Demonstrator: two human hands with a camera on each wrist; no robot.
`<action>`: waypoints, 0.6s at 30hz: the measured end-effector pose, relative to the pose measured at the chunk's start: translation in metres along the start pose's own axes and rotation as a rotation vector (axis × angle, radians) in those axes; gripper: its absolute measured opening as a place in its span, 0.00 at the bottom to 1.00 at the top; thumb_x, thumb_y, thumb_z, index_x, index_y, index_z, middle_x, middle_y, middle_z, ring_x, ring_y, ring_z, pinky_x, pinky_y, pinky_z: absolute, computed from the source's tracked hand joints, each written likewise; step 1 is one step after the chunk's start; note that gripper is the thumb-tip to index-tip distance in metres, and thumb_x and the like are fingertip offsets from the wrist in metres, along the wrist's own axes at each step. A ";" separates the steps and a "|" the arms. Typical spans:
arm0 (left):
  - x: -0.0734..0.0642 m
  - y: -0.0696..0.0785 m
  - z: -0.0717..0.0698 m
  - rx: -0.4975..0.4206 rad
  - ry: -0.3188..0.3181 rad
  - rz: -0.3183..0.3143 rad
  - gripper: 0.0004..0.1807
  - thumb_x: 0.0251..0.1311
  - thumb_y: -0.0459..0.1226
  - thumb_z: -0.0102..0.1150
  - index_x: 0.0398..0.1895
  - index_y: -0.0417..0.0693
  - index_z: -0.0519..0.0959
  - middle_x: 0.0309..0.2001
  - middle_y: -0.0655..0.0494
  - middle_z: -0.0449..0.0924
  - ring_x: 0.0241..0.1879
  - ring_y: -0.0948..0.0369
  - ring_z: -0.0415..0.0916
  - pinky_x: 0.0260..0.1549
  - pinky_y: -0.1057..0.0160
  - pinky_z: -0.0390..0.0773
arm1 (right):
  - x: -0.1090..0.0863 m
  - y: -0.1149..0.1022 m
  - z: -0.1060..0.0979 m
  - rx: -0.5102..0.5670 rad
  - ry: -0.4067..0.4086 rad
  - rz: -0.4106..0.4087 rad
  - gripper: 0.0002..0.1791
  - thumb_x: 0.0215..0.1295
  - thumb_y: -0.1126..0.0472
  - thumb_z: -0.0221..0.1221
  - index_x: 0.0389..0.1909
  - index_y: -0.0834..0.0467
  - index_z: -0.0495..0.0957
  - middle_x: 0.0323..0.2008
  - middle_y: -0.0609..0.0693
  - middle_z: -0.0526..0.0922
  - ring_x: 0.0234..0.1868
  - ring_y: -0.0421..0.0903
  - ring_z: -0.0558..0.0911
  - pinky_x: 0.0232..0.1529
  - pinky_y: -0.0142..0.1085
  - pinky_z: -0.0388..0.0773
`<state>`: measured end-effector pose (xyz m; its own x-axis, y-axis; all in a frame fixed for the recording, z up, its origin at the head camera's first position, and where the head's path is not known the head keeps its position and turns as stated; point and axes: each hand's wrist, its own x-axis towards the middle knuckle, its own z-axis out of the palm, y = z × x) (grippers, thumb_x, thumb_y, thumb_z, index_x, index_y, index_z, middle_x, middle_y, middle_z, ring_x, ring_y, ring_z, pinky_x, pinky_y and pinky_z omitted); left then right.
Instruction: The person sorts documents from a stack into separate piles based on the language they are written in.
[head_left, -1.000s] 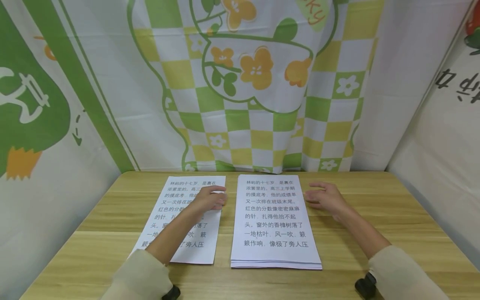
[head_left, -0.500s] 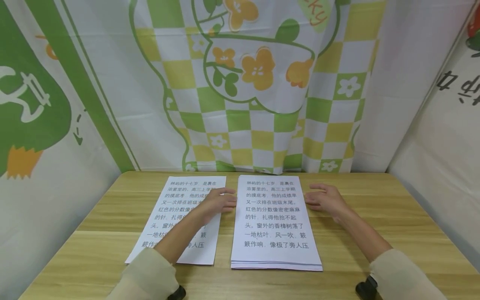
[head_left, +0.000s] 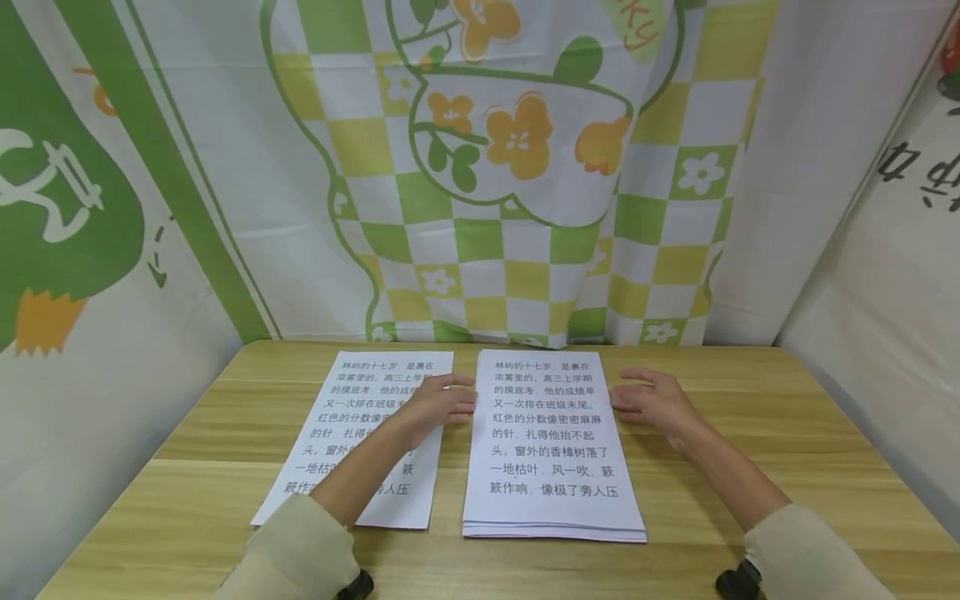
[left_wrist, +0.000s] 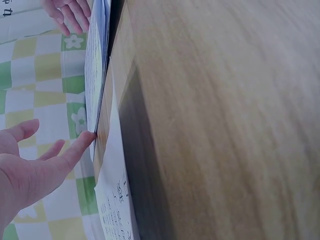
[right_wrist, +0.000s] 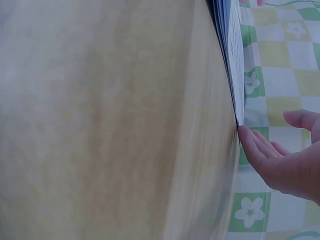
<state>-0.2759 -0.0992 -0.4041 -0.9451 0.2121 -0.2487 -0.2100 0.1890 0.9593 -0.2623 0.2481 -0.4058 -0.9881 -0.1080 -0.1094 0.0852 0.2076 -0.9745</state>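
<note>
A stack of printed paper sheets [head_left: 547, 467] lies near the middle of the table, its layers showing at the front edge. My left hand [head_left: 438, 408] reaches over a second printed sheet [head_left: 397, 508], its fingertips right at the stack's left edge. On the other side my right hand [head_left: 652, 404] has its fingertips at the stack's right edge. Both wrist views show loosely extended fingers meeting the stack's side, thumbs raised and apart from it. The left forearm hides part of the text on the second sheet.
The wooden table [head_left: 750, 375] runs back to a checked, flower-printed curtain [head_left: 480, 250]. Printed cloth walls stand at the left and right. A dark band [head_left: 738, 579] sits at the right wrist, below the rolled sleeve.
My left hand has moved right, from over the left sheet to the left edge of the stack. The right hand has stayed at the right edge. The papers lie where they were.
</note>
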 end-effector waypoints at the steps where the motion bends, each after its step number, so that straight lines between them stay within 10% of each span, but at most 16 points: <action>1: 0.000 0.000 0.000 0.001 -0.001 0.001 0.26 0.72 0.30 0.56 0.71 0.31 0.69 0.66 0.31 0.73 0.64 0.40 0.76 0.62 0.52 0.81 | 0.000 0.000 0.000 0.002 0.002 0.001 0.35 0.74 0.71 0.56 0.74 0.79 0.52 0.64 0.79 0.71 0.53 0.52 0.86 0.55 0.44 0.86; 18: -0.005 0.004 0.000 0.022 -0.002 0.003 0.26 0.73 0.33 0.55 0.72 0.32 0.68 0.66 0.31 0.74 0.64 0.39 0.75 0.62 0.50 0.81 | -0.003 -0.001 0.001 0.036 -0.010 -0.007 0.35 0.73 0.72 0.55 0.75 0.79 0.52 0.64 0.79 0.71 0.52 0.51 0.87 0.56 0.43 0.86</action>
<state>-0.2724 -0.0990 -0.3988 -0.9451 0.2146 -0.2464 -0.2019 0.2096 0.9567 -0.2589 0.2476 -0.4047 -0.9874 -0.1188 -0.1044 0.0832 0.1714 -0.9817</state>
